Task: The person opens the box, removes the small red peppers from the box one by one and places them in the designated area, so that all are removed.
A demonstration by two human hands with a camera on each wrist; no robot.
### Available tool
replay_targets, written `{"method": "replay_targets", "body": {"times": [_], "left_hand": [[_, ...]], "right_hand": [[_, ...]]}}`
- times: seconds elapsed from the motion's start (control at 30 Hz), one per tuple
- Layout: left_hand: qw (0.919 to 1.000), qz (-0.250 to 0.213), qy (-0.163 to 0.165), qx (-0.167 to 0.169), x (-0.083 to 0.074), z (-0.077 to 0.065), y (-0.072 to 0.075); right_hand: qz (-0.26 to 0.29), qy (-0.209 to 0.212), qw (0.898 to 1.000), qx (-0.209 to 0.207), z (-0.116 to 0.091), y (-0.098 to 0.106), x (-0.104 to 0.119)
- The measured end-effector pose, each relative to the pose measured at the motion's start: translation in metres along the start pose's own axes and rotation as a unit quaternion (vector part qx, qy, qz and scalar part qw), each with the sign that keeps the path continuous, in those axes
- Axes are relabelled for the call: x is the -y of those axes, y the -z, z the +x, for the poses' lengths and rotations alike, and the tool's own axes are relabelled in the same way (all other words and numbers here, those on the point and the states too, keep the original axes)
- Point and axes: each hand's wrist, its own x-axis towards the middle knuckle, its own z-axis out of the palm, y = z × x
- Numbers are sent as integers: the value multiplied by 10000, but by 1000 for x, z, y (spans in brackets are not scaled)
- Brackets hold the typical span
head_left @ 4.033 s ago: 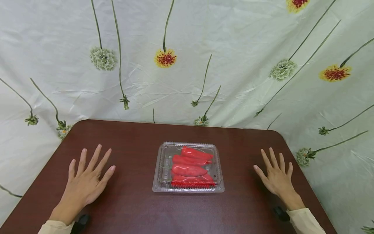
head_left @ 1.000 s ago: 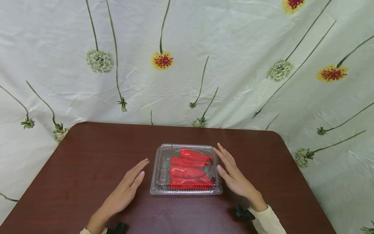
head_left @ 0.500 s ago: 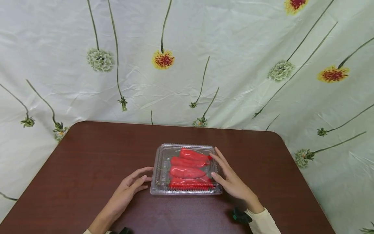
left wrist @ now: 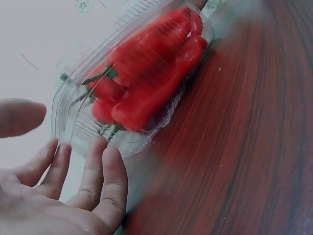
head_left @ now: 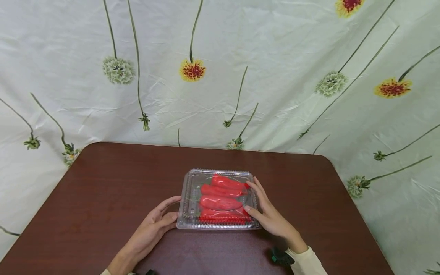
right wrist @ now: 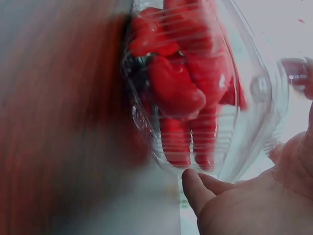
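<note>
A clear plastic clamshell box (head_left: 185, 214) with its lid down holds several red peppers (head_left: 221, 202); green stems show in the left wrist view. My left hand (head_left: 149, 227) is at the box's left side, its fingertips (left wrist: 112, 159) at the box wall and its thumb (left wrist: 22, 117) slightly apart from the rim. At the right side is my right hand (head_left: 273, 219), its thumb and index finger lying over the lid's edge in the head view. Fingertips of that hand (right wrist: 193, 183) meet the box's lower edge in the right wrist view. Fingers of both hands look extended or only slightly bent.
The box lies on a dark reddish-brown wooden table (head_left: 130, 172) with rounded far corners. Behind and to the right of it hangs a pale cloth (head_left: 275, 76) printed with flowers. A dark device (head_left: 282, 256) sits at the right wrist.
Both hands have come inward from lying spread on the table to the sides of the box. Over the last half second, both have closed in slightly on it. The box stays in place.
</note>
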Motion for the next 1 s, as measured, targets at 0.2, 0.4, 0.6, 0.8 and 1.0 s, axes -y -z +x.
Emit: {"method": "replay_targets", "body": {"times": [0.2, 0.4, 0.6, 0.8, 1.0], "left_hand": [[9998, -123, 136, 102, -1, 0, -3], [9986, 359, -375, -121, 5, 5, -9], [9900, 788, -1104, -390, 13, 9, -14], [9862, 1050, -934, -880, 13, 12, -19], [9786, 1436, -828, -1222, 14, 15, -21]], "right_hand": [[-82, -40, 9999, -61, 2, -4, 0], [-116, -179, 9997, -76, 2, -6, 0], [-89, -248, 9996, -38, 1, -7, 0], [-55, -227, 9997, -29, 1, -7, 1], [-81, -205, 9998, -28, 2, -6, -1]]}}
